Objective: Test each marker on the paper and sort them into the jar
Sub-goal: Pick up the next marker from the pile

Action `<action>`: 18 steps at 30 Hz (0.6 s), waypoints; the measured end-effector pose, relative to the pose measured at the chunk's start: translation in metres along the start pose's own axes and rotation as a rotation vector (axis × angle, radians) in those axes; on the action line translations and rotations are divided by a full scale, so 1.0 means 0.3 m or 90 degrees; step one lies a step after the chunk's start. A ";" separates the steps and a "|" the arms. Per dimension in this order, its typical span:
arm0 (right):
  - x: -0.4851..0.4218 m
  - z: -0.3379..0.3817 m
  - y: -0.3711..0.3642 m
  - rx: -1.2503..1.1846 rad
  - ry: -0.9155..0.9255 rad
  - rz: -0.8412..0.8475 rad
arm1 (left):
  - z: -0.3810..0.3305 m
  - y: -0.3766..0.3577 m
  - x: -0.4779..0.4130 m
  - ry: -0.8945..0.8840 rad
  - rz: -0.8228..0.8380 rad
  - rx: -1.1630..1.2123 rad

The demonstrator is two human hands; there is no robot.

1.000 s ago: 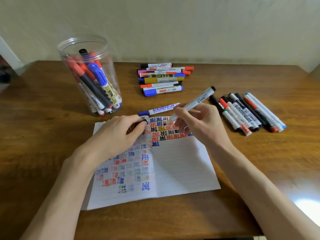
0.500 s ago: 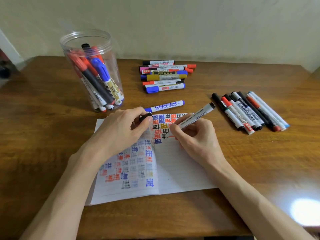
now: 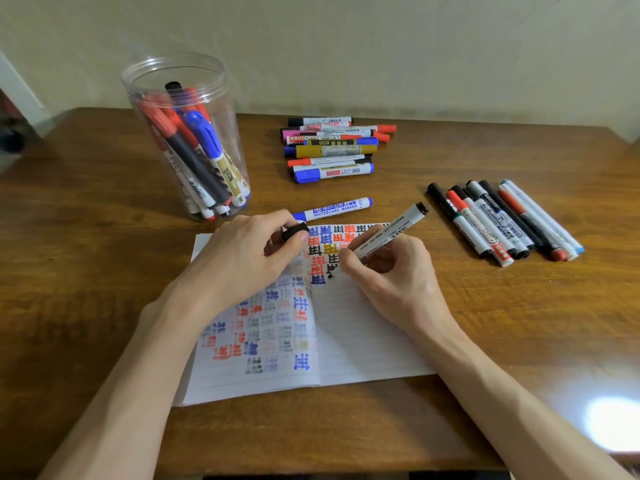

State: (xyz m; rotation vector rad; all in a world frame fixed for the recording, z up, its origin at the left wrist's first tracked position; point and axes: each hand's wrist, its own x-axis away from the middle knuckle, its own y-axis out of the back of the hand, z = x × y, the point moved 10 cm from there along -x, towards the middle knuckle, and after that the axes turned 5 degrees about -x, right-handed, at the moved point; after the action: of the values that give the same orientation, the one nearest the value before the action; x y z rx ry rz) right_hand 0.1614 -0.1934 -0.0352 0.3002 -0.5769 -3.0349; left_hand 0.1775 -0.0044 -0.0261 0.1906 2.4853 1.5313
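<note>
My right hand (image 3: 391, 275) grips the marker (image 3: 398, 230), tip testing the paper (image 3: 363, 341). My left hand (image 3: 242, 261) pins the sheet, pinching the cap (image 3: 294, 233).

Home-like room, wooden table (image 3: 86, 271) set against a plain cream wall (image 3: 381, 46)

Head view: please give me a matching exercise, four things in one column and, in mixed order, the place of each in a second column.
1 jar
2 black cap
3 blue whiteboard marker
4 black marker

a in right hand, tip at the paper
b lying on the table beyond the paper
c pinched by left hand
d standing far left

Pairs: 1-d, 2-c, 3-b, 4-a
</note>
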 end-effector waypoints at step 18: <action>0.001 0.006 -0.005 0.000 0.006 0.013 | 0.007 -0.009 -0.004 0.010 0.014 -0.002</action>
State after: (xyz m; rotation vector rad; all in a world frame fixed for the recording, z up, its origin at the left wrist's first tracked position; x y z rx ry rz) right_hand 0.1608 -0.1914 -0.0341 0.3074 -0.5752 -3.0124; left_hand 0.1791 -0.0040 -0.0293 0.2056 2.5018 1.5501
